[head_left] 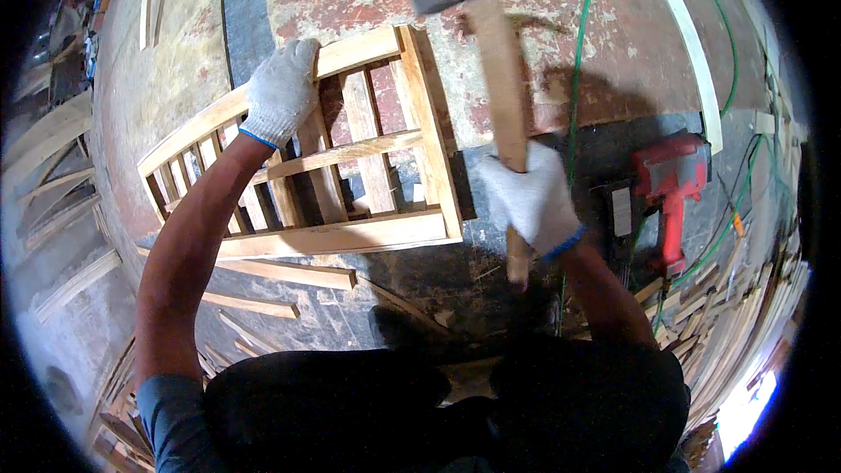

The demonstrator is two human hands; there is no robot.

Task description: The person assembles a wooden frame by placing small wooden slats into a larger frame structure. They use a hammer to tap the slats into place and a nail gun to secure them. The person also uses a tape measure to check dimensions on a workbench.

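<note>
My left hand [282, 95], in a white knit glove with a blue cuff, is closed over the far rail of a slatted wooden frame [412, 142]. The frame is pale wood with several crosspieces and lies on the worn work surface. My right hand [533, 197], gloved the same way, grips the wooden handle of a claw hammer [501, 70]. The hammer stands raised to the right of the frame, apart from it. Its grey head points away from me, with the claw toward the right.
A red and grey nail gun [671, 184] lies at the right with a green hose [578, 52] looping near it. Loose wooden strips [289, 273] lie in front of the frame. A long pale strip [688, 35] rests at the far right. More scrap wood [736, 324] is piled at the right edge.
</note>
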